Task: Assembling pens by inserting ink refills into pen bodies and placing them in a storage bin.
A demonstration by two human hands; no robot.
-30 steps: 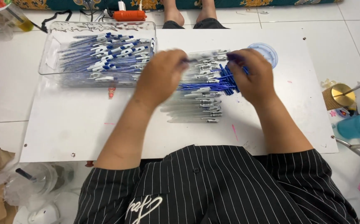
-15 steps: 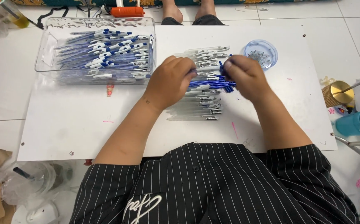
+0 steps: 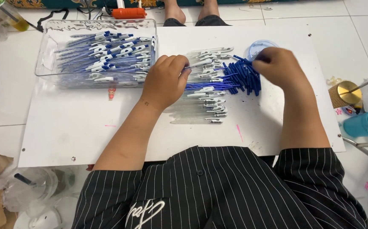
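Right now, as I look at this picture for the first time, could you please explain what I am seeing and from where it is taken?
The camera sits on a person's head and looks down, so the two arms are that person's own. They work on a white board laid on a tiled floor. In the middle lie clear pen barrels in a row, with a heap of blue pen tips beside them. The left hand rests on the barrels; the right hand reaches into the blue heap. What its fingers pinch is hidden. At upper left, a clear plastic tray holds finished pens.
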